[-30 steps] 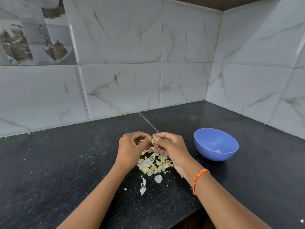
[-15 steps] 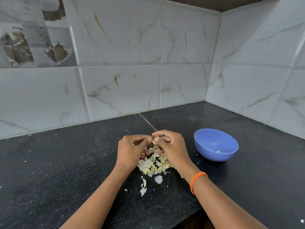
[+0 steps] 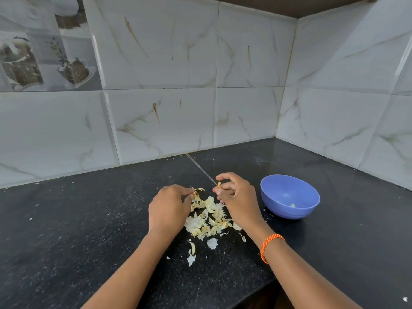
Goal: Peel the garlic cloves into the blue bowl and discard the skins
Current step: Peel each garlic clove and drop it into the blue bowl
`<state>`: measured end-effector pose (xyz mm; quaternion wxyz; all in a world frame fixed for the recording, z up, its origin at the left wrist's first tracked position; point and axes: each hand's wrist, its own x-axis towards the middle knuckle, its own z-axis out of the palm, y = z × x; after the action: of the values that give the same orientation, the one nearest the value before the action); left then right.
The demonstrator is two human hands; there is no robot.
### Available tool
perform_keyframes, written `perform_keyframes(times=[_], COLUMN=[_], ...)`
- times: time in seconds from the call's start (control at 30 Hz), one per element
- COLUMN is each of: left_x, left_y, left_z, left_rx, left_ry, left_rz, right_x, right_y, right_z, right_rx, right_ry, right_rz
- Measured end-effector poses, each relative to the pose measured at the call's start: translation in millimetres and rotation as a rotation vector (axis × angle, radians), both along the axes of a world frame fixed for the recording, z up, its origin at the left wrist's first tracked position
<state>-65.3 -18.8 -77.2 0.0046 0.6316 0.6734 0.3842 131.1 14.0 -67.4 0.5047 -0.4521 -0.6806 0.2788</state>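
1. A small pale-yellow garlic clove (image 3: pixel 219 185) is pinched at the fingertips of the right hand (image 3: pixel 237 197), raised above the dark countertop; most of it is hidden by the fingers.
2. A thin, dry, yellowish-white strip of garlic skin (image 3: pixel 198 190) is pinched by the left hand (image 3: pixel 168 208), its free end pointing toward the right hand, clear of the clove.
3. A loose pile of papery white and yellow garlic skins (image 3: pixel 209 217) lies on the counter between and just below the two hands; a few stray flakes (image 3: pixel 211 243) lie nearer the camera.
4. A round, light-blue plastic bowl (image 3: pixel 289 196) stands upright on the counter just right of the right hand. Small pale pieces (image 3: pixel 292 205) rest inside near its bottom.
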Motion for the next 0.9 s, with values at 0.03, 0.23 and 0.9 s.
perform_keyframes(times=[0.03,0.23,0.9], left_x=[1,0,5], left_y=[-1,-1,0], left_z=[1,4,4], left_rx=[0.0,0.012,-0.037], left_ry=[0.005,0.011,-0.849], left_rz=[0.014,0.097,-0.428], right_x=[1,-4,-8], right_y=[-1,-1,-6], right_z=[0,-6,-9], right_rx=[0.003,0.002,0.07], right_ry=[-0.025,-0.114,0.0], right_rz=[0.01,-0.002,0.154])
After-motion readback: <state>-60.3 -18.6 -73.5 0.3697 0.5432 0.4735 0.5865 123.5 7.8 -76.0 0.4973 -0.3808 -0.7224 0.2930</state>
